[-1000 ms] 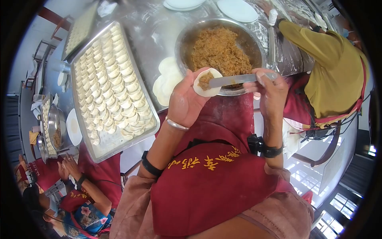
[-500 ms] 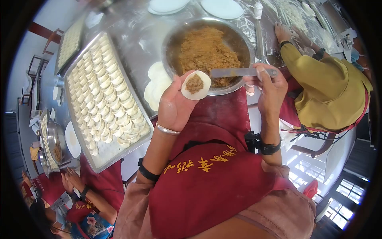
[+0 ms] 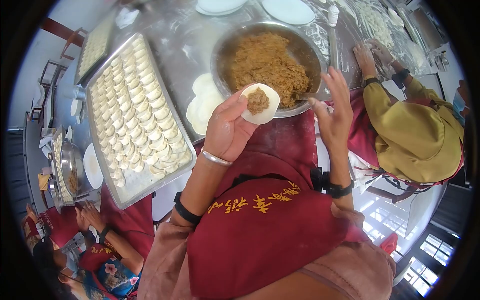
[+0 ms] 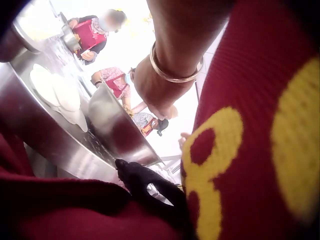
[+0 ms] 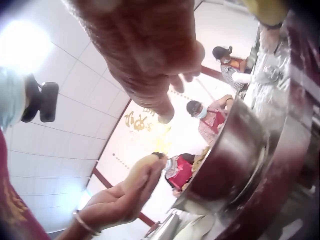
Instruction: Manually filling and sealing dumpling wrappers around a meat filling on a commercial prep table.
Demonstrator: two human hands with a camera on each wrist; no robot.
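Observation:
My left hand (image 3: pixel 227 131) holds a round dumpling wrapper (image 3: pixel 269 113) on its fingers, thumb over the near-left edge. A lump of brown filling (image 3: pixel 258 101) sits in the wrapper's middle. My right hand (image 3: pixel 334 112) is beside the metal bowl (image 3: pixel 311 56), fingers spread and nothing in them. A flat metal spatula (image 3: pixel 309 96) lies at the bowl's near-right rim, its blade in the brown filling (image 3: pixel 270 60). In the right wrist view the left hand (image 5: pixel 117 202) cups the pale wrapper (image 5: pixel 136 172) below my right hand (image 5: pixel 150 60).
A large tray (image 3: pixel 131 196) with rows of folded dumplings stands at left. Loose wrappers (image 3: pixel 202 110) lie left of the bowl. White plates (image 3: pixel 289 11) are at the back. A person in a mustard top (image 3: pixel 420 135) works at right, another person (image 3: pixel 107 225) at lower left.
My right hand has let go of the spatula, which now rests in the bowl, and its fingers have spread. The left thumb has come over the wrapper's edge.

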